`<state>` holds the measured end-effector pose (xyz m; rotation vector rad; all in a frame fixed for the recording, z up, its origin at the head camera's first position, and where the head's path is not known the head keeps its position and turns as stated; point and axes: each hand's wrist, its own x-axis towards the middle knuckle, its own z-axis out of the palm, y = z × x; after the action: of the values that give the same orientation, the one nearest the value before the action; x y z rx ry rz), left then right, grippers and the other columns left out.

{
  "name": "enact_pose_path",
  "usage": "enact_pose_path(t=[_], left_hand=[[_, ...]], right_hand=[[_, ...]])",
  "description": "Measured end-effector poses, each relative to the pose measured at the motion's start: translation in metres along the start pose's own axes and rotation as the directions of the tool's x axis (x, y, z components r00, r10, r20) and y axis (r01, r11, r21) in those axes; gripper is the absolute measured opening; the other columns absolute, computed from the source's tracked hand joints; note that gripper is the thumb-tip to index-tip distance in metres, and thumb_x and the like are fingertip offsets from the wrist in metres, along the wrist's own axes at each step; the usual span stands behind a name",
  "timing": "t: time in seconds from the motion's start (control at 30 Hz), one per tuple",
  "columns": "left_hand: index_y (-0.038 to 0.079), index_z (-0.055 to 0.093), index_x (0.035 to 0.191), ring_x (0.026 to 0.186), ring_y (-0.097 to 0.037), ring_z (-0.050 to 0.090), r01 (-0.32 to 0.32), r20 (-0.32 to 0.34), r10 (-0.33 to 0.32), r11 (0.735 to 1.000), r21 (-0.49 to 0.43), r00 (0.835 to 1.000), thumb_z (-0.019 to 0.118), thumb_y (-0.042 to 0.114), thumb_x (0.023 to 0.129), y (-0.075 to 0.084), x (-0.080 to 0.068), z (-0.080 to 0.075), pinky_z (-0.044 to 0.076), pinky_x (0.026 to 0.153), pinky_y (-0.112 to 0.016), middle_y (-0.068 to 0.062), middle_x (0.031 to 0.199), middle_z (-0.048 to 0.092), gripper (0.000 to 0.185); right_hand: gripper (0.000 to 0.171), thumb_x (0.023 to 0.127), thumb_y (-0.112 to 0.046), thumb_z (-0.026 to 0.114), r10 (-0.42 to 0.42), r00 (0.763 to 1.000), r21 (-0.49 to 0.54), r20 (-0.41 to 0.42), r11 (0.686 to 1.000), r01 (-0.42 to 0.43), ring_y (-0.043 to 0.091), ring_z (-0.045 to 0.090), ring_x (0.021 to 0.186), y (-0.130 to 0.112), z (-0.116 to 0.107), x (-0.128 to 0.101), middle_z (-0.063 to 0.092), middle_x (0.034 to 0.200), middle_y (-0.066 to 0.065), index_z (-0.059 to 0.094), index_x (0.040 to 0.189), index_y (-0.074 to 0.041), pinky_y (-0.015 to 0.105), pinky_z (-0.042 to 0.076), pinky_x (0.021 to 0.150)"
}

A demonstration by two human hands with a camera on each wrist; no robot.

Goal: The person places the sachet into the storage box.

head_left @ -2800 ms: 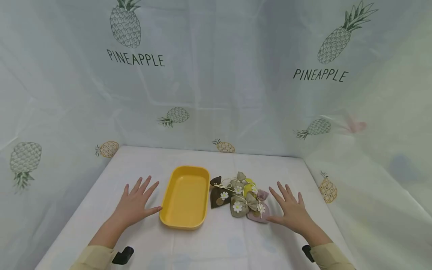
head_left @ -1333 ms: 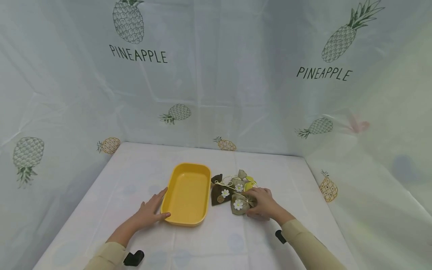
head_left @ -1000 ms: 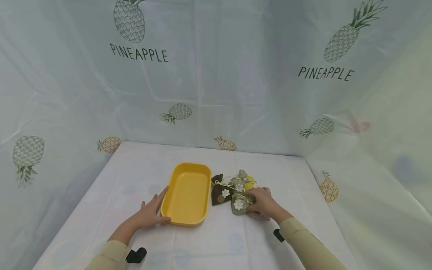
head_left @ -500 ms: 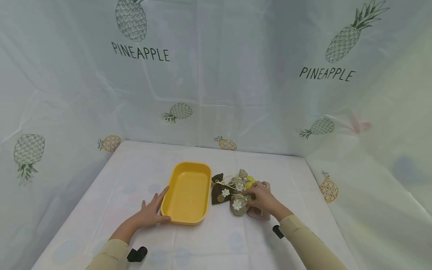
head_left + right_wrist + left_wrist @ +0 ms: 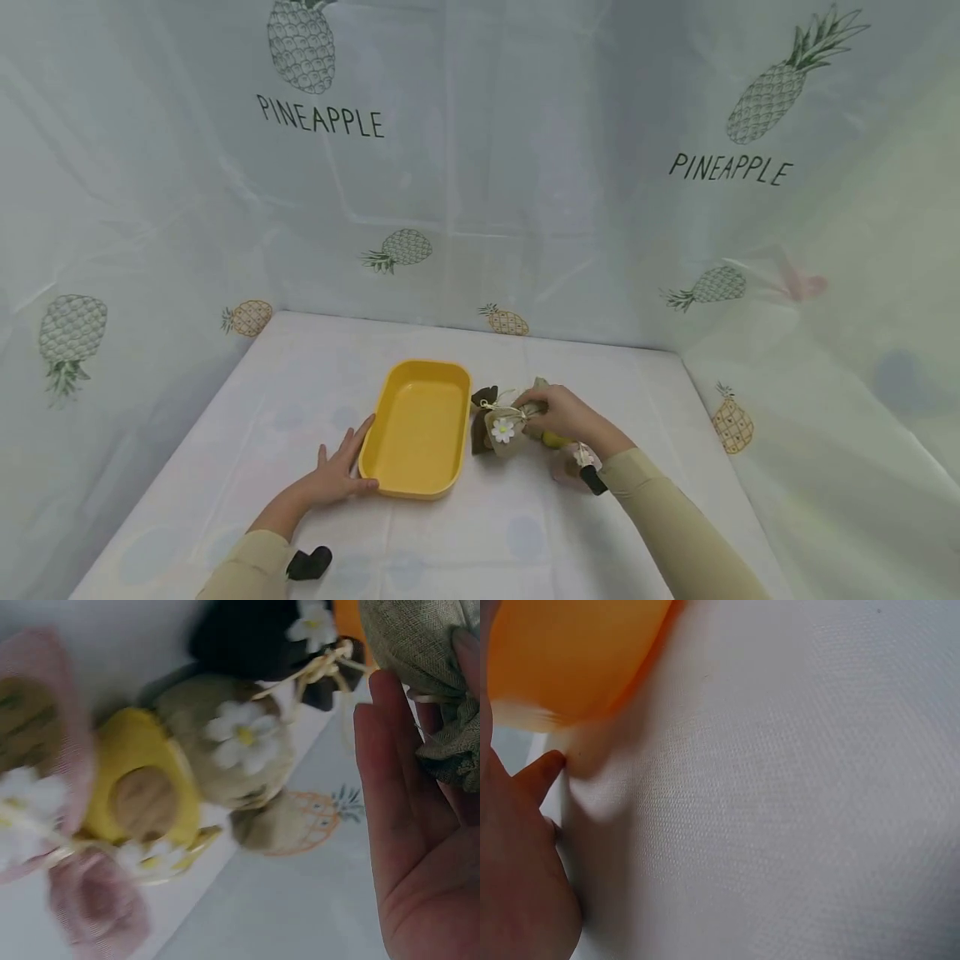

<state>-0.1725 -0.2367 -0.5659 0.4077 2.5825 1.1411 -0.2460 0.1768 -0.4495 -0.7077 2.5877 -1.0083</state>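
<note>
Left hand [image 5: 336, 477] is laid flat on the near left, fingers extended and spread, thumb tip [image 5: 549, 763] directed rightward; its forearm is sleeved in beige. Right hand [image 5: 564, 414] is raised at centre right, fingers curled in a pinch, palm [image 5: 420, 847] seen open in the wrist view; its forearm is extended from the near right.
</note>
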Motion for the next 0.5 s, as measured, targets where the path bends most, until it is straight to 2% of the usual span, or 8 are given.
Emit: enact_pose_path(t=[0.07, 0.17, 0.33, 0.4, 0.5], left_hand=[[0.019, -0.002, 0.158, 0.144, -0.047, -0.004, 0.018, 0.014, -0.018, 1.000, -0.016, 1.000, 0.075, 0.049, 0.081, 0.000, 0.000, -0.002, -0.021, 0.101, -0.069, -0.019, 0.161, 0.007, 0.113], [0.020, -0.002, 0.158, 0.145, -0.045, -0.007, 0.045, 0.029, -0.044, 0.999, -0.028, 0.999, 0.075, 0.049, 0.080, -0.001, 0.000, -0.002, -0.022, 0.102, -0.067, -0.019, 0.161, 0.005, 0.113], [0.021, 0.000, 0.158, 0.144, -0.047, -0.007, 0.045, 0.035, -0.044, 0.999, -0.014, 0.998, 0.075, 0.051, 0.080, -0.002, 0.000, 0.001, -0.021, 0.102, -0.068, -0.020, 0.161, 0.006, 0.113], [0.022, 0.000, 0.158, 0.144, -0.046, -0.007, 0.051, 0.032, -0.051, 0.999, -0.012, 0.998, 0.075, 0.053, 0.079, -0.001, -0.001, 0.001, -0.021, 0.102, -0.068, -0.019, 0.161, 0.006, 0.113], [0.023, 0.001, 0.158, 0.144, -0.046, -0.007, 0.049, 0.023, -0.049, 0.998, -0.029, 0.999, 0.075, 0.052, 0.079, 0.001, 0.000, 0.000, -0.021, 0.102, -0.068, -0.018, 0.161, 0.006, 0.112]], right_hand=[[0.030, 0.082, -0.004, 0.077, -0.010, 0.999, 0.046, 0.031, 0.999, 0.009, 0.017, 0.059, 0.098, -0.009, 0.000, 0.009, 0.067, 0.109, -0.001, 0.072, 0.109, -0.015, 0.034, 0.053, 0.083], [0.029, 0.083, -0.006, 0.077, -0.028, 0.997, 0.086, 0.072, 0.996, 0.022, 0.016, 0.059, 0.102, -0.021, 0.005, 0.023, 0.066, 0.115, -0.003, 0.072, 0.109, -0.018, 0.032, 0.053, 0.084], [0.030, 0.084, -0.002, 0.074, -0.123, 0.977, 0.153, 0.174, 0.984, 0.097, 0.014, 0.059, 0.090, -0.038, 0.022, 0.047, 0.066, 0.112, -0.001, 0.072, 0.111, -0.015, 0.031, 0.054, 0.076], [0.031, 0.083, 0.002, 0.073, -0.151, 0.963, 0.208, 0.222, 0.972, 0.105, 0.015, 0.060, 0.084, -0.045, 0.029, 0.057, 0.067, 0.107, 0.001, 0.072, 0.111, -0.011, 0.033, 0.056, 0.074], [0.031, 0.082, 0.003, 0.074, -0.162, 0.949, 0.227, 0.272, 0.969, 0.100, 0.013, 0.061, 0.081, -0.056, 0.039, 0.070, 0.067, 0.100, 0.000, 0.073, 0.109, -0.012, 0.032, 0.056, 0.072]])
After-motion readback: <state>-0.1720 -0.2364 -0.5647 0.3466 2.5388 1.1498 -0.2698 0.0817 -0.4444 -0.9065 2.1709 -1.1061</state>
